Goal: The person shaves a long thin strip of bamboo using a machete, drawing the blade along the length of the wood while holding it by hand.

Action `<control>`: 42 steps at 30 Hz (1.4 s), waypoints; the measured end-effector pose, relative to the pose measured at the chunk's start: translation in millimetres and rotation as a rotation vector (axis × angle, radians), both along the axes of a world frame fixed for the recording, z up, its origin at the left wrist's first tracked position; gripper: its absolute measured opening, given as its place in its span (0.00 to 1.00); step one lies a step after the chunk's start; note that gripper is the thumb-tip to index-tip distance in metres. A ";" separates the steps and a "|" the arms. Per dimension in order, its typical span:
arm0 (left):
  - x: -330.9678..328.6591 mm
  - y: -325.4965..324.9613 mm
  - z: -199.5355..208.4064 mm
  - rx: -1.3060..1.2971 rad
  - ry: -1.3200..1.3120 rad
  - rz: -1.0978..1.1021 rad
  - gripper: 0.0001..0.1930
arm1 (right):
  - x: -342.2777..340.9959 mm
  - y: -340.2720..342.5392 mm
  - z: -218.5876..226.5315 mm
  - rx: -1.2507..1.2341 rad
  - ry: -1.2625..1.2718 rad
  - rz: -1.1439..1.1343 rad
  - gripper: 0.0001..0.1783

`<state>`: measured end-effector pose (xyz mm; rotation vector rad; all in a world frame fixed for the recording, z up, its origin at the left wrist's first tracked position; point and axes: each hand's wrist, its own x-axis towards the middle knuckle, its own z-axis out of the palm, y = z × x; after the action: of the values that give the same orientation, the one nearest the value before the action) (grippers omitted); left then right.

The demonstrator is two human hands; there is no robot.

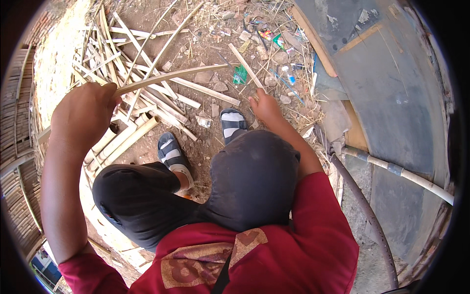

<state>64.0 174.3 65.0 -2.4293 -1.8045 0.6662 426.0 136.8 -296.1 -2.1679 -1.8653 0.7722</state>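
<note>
My left hand [83,113], raised at the left, is closed round a long bamboo strip [178,73]. The strip slants from the far left edge through my fist, and its other end reaches the upper middle of the head view. My right hand [267,107], beyond my right knee, grips the near end of a short, pale, narrow stick [246,66]. That stick points away and to the left, its far end near the strip's tip. Whether the two touch, I cannot tell. Beneath the strip lies a loose pile of split bamboo pieces [169,115].
Thicker bamboo poles [129,139] lie beside my left foot. Litter, including a green plastic scrap [240,75] and a small bottle [289,76], is scattered ahead. Grey panels [406,103] stand at the right, with a pale pole [416,180] and a dark curved pipe [364,206].
</note>
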 end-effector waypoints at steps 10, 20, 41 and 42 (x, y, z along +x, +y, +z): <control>20.0 5.5 -1.6 -0.015 0.024 -0.026 0.08 | 22.8 -12.2 -3.7 -0.150 0.736 -0.374 0.35; 19.2 7.8 20.1 0.154 0.189 -0.232 0.12 | 12.4 0.6 -5.8 0.112 0.156 0.031 0.35; 24.5 25.4 -13.5 1.160 -0.725 -0.683 0.57 | 16.1 -7.8 -3.7 0.083 0.216 -0.087 0.36; 31.0 25.2 -15.3 1.099 -0.889 -0.694 0.53 | 15.6 -7.3 -1.3 0.088 0.220 -0.087 0.35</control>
<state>95.0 199.5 49.7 -2.2208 -0.7696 -1.2512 441.5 129.5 -297.3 -2.0059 -1.6544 0.8560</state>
